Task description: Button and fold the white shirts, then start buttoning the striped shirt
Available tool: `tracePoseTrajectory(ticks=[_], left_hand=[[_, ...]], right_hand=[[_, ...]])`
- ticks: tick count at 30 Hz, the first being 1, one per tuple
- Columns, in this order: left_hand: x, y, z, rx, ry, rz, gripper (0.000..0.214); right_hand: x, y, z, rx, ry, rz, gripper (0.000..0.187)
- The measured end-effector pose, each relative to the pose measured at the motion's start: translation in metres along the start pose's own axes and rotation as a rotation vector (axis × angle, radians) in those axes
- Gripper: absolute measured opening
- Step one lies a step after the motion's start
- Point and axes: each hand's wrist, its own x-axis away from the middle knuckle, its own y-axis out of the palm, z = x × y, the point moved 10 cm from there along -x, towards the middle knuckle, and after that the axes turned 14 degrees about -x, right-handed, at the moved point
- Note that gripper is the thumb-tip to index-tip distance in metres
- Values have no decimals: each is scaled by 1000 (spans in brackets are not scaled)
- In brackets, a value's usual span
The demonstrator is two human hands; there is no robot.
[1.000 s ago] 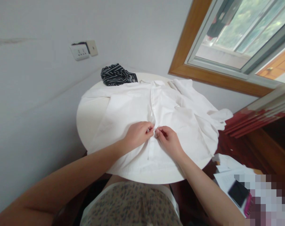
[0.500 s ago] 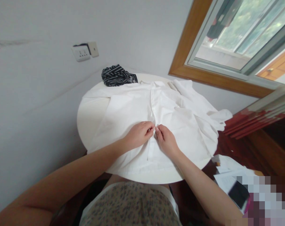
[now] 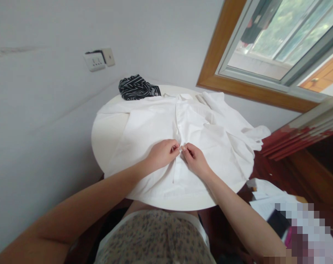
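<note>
A white long-sleeved shirt [image 3: 151, 124] lies spread over a round table, its collar at the far side and its hem close to me. My left hand [image 3: 164, 152] pinches the edge of the front opening about halfway down. Close against it, my right hand [image 3: 195, 158] pinches the other side of the same opening. The fingertips of both hands almost meet, with a small bit of cloth raised between them. Any button there is too small to make out. Below the hands the front edges hang slightly apart.
The round cream table [image 3: 107, 141] stands against the wall. A bundled black-and-white patterned cloth [image 3: 137, 88] lies at its far edge. Wall sockets [image 3: 96, 60] are at upper left, a wood-framed window [image 3: 254, 77] at upper right. Papers [image 3: 265, 200] are piled low on the right.
Both hands keep their pinch on the shirt front, with the fingers shifting slightly and a bit more cloth showing between them. The shirt lies as before.
</note>
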Motion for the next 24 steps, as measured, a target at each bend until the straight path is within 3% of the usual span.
tracePoseTrajectory(ticks=[4,7,13,18,24], left_hand=[[0,-4,7,17,95,52,16],[-1,-3,5,90,87,46,19],[-3,3,5,176,115,35,20],[-3,-1,14,86,222,83,17],[-4,-23,2,-62,141,252,21]], right_hand=[[0,2,6,-114,51,-22,39],[0,1,9,-163,81,-11,42],[1,-3,10,-102,77,24,36],[0,-5,9,-5,17,41,29],[7,-27,-12,113,-82,66,24]])
